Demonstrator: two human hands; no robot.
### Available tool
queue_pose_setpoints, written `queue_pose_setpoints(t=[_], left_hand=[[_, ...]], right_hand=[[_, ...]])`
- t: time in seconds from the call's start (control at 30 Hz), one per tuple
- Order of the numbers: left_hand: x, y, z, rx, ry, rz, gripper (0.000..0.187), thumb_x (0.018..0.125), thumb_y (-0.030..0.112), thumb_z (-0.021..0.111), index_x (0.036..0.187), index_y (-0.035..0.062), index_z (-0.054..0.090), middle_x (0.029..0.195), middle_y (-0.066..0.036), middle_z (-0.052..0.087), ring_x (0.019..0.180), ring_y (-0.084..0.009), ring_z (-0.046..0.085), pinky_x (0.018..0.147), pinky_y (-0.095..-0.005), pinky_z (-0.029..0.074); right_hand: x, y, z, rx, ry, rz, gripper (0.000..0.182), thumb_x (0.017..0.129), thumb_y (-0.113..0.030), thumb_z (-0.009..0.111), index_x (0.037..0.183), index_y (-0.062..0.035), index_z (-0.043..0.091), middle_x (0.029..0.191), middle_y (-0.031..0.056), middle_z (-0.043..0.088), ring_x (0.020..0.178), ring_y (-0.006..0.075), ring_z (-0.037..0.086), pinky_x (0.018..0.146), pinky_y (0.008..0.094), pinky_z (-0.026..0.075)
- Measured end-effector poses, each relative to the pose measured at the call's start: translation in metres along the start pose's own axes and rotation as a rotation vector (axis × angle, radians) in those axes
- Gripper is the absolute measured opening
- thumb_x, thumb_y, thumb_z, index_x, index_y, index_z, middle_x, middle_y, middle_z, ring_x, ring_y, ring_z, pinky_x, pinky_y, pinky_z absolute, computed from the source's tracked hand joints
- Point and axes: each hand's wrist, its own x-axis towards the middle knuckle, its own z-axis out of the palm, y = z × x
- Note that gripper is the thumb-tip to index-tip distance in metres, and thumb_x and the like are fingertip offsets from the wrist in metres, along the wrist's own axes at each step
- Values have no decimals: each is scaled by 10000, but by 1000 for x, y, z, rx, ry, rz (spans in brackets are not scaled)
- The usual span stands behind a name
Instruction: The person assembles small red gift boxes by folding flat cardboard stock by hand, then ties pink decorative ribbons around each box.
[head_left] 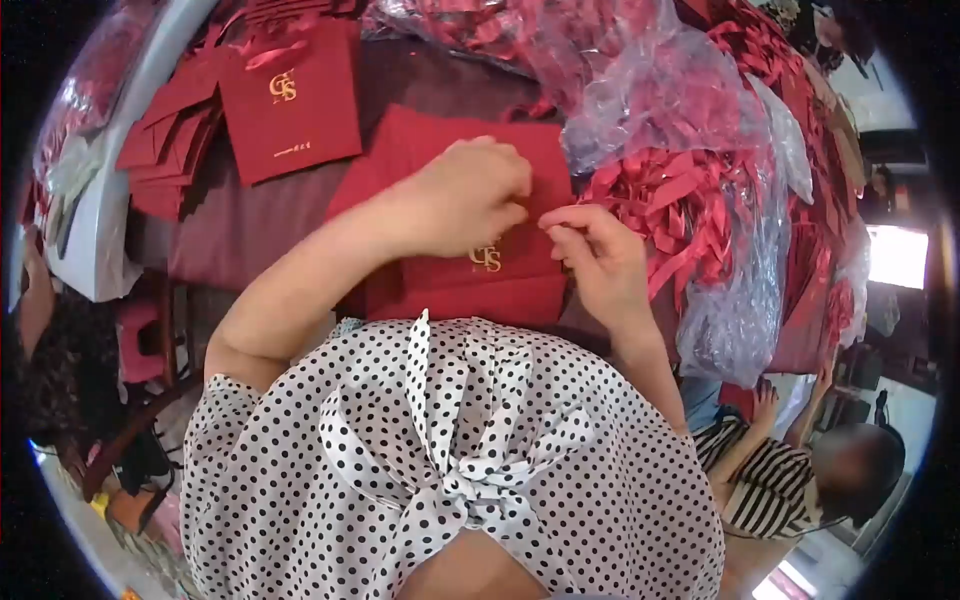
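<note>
A red paper gift bag (440, 285) with gold lettering lies flat in front of me, partly under my left arm. My left hand (475, 195) is over its upper part, with the fingers curled inward; whatever they grip is hidden. Close beside it, my right hand (605, 265) is at the bag's right edge. Its thumb and forefinger are pinched together, and what is between them is too small to make out. A pile of red ribbons (665, 205) lies just beyond my right hand.
Another red gift bag (290, 115) with a ribbon handle lies at the upper left, beside a stack of red bags (170, 145). Clear plastic wrapping (650, 100) covers part of the ribbons. At the right sits another person in a striped top (770, 485), hands near the table edge.
</note>
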Motion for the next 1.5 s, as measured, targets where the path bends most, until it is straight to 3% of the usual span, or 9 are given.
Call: queue_pose_setpoints(t=[0.07, 0.23, 0.57, 0.63, 1.17, 1.27, 1.37, 1.43, 1.5], left_hand=[[6, -15, 8, -347, 13, 53, 135, 783, 130, 650, 819, 27, 571, 839, -66, 558, 879, -215, 538, 790, -350, 414], [2, -37, -7, -1294, -241, -302, 140, 844, 115, 636, 804, 26, 536, 776, 45, 497, 746, -41, 429, 680, -198, 359], [-7, -42, -3, -1403, -308, -263, 211, 931, 211, 547, 793, 57, 504, 785, 82, 397, 757, -26, 364, 693, -178, 297], [-6, -39, -6, -1417, -301, -249, 203, 929, 204, 553, 799, 54, 509, 787, 83, 404, 762, -25, 368, 696, -178, 301], [-7, -37, 6, -1388, -234, -193, 140, 903, 176, 610, 875, 42, 580, 797, 79, 509, 753, -10, 416, 659, -177, 353], [-7, -39, 9, -1333, -190, -173, 156, 904, 178, 611, 831, 51, 559, 761, 82, 484, 720, -13, 389, 625, -196, 342], [-7, -36, 12, -1318, -143, -155, 178, 906, 167, 602, 797, 46, 530, 730, 77, 465, 698, -30, 379, 607, -213, 340], [-8, -34, 17, -1276, -82, -121, 181, 904, 157, 598, 789, 38, 523, 717, 71, 458, 696, -37, 380, 604, -218, 342], [-8, -32, 8, -1088, -58, -104, 164, 898, 129, 580, 795, 22, 511, 753, 13, 501, 752, -90, 439, 701, -243, 382]], right_hand=[[-8, -4, -9, 358, 20, 468, 117, 842, -40, 621, 952, -8, 648, 815, 98, 621, 738, 198, 614, 640, 268, 479], [2, -8, -28, 154, -29, 119, 194, 871, -67, 600, 1053, -44, 665, 822, 101, 614, 723, 191, 590, 625, 259, 454], [4, -28, -21, 149, -18, 232, 122, 815, -47, 676, 934, -24, 672, 762, 69, 607, 618, 89, 535, 558, 210, 410], [12, -38, -24, -28, -86, 194, 98, 795, -69, 686, 875, -36, 641, 764, 91, 609, 674, 227, 597, 600, 306, 468], [19, -40, -12, -140, -37, 144, 79, 787, -58, 681, 848, -39, 635, 742, 102, 598, 638, 248, 600, 558, 323, 467], [20, -37, -7, -146, 17, 87, 49, 802, -36, 682, 831, -17, 648, 673, 34, 558, 521, 70, 479, 476, 214, 379], [21, -36, -2, -161, 30, 34, 50, 804, -28, 672, 824, -13, 628, 676, 53, 562, 517, 98, 503, 477, 243, 404], [22, -37, 1, -206, 19, 13, 94, 789, -40, 648, 796, -28, 555, 709, 119, 552, 628, 302, 576, 547, 384, 463], [24, -41, 2, -278, -7, -11, 95, 813, -38, 610, 805, -25, 516, 698, 130, 523, 639, 322, 564, 565, 409, 463]])
